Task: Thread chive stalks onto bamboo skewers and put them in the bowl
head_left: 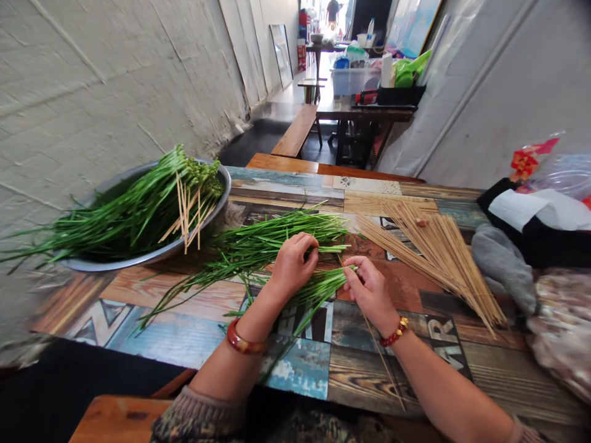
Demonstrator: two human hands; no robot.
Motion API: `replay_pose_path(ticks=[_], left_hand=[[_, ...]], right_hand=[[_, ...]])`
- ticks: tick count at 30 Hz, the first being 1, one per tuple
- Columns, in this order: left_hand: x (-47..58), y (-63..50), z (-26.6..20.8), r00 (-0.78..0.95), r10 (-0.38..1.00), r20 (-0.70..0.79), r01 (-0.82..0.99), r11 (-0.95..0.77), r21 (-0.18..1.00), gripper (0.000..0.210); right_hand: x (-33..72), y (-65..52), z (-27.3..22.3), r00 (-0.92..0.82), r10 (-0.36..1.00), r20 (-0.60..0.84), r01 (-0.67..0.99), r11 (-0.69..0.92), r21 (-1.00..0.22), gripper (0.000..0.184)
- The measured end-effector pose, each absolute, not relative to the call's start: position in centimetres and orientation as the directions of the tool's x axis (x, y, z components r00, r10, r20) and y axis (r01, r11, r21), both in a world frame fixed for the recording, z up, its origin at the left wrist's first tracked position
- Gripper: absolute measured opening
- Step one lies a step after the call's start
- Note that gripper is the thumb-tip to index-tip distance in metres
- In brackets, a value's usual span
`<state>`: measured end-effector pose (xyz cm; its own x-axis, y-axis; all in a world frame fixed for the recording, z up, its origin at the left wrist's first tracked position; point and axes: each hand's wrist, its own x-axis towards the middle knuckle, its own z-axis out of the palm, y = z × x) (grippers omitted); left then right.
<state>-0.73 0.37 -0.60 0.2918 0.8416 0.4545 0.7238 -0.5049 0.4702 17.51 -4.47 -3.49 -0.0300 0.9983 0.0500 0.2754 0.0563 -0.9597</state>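
My right hand (372,294) is closed in a pinch on a thin bamboo skewer (382,357) and the pale ends of a small bunch of garlic chives (318,289). The skewer slants down toward the table's near edge, while the bunch's leaves trail left under my left forearm. My left hand (295,264) has its fingers curled together at the stem ends of a loose pile of garlic chives (258,240), with a few stems showing beside the fingertips. Its fingertips are partly hidden.
A metal basin (225,191) at the left holds more chives and several skewered bundles. Many bamboo skewers (434,252) lie fanned out on the right. Beyond them are a grey cloth (503,264) and a filled plastic bag (561,332). A bench (298,130) stands behind the patterned table (184,344).
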Motion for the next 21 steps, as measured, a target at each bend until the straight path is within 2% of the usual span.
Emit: replay_pose_path(ticks=[6, 12, 21], left_hand=[[-0.48, 0.16, -0.65, 0.303, 0.87, 0.389, 0.759, -0.467, 0.454, 0.014], [-0.54, -0.18, -0.16, 0.347, 0.849, 0.397, 0.788, -0.494, 0.368, 0.022], [-0.09, -0.4, 0.14, 0.449, 0.815, 0.366, 0.746, -0.568, 0.348, 0.014]], right_hand=[[17.49, -4.43, -3.44, -0.012, 0.999, 0.04, 0.264, 0.042, -0.964, 0.025], [17.53, -4.31, -3.17, -0.038, 0.999, 0.002, 0.237, 0.011, -0.971, 0.037], [17.62, -4.38, -3.13, -0.012, 1.0, 0.016, 0.257, 0.018, -0.966, 0.039]])
